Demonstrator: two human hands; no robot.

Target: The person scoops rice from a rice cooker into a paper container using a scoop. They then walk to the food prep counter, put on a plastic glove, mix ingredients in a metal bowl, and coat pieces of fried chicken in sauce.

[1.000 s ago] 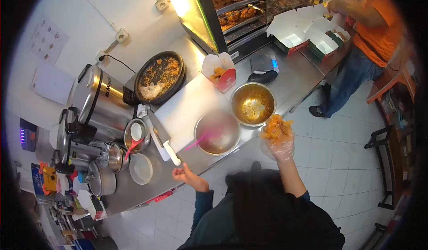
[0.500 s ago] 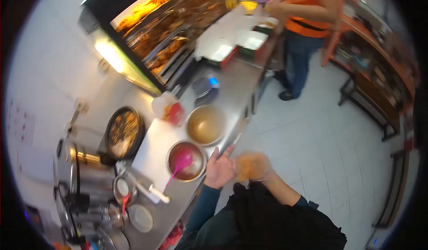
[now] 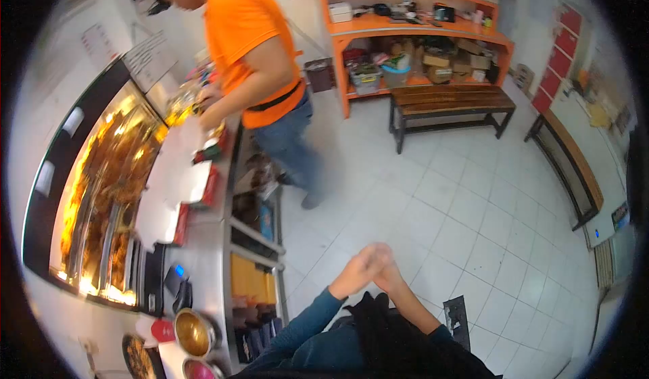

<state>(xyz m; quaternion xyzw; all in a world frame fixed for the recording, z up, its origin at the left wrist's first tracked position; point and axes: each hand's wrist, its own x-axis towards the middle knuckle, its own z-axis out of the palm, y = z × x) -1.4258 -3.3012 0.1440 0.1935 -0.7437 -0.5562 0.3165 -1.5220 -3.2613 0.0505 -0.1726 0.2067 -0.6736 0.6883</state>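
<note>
My left hand (image 3: 351, 277) and my right hand (image 3: 388, 279) are pressed together in front of my body, above the tiled floor. The fingers of both curl inward and overlap. A pale, see-through film, perhaps thin plastic, shows around the fingertips; blur hides what it is. Neither hand touches the counter. To their lower left, a metal bowl (image 3: 193, 332) with yellowish contents stands on the counter, and a second bowl (image 3: 201, 369) with something pink in it is cut off by the view's edge.
A steel counter (image 3: 209, 271) runs along the left, holding open boxes (image 3: 174, 227), a scale (image 3: 177, 281) and a lit food display case (image 3: 101, 203). A person in an orange shirt (image 3: 250, 48) stands at its far end. Ahead are a wooden bench (image 3: 449, 100) and orange shelves (image 3: 419, 31).
My view has swung up and to the right, away from the bowls. My hands, apart before with the left palm spread, have come together. The person in orange appears nearer the left.
</note>
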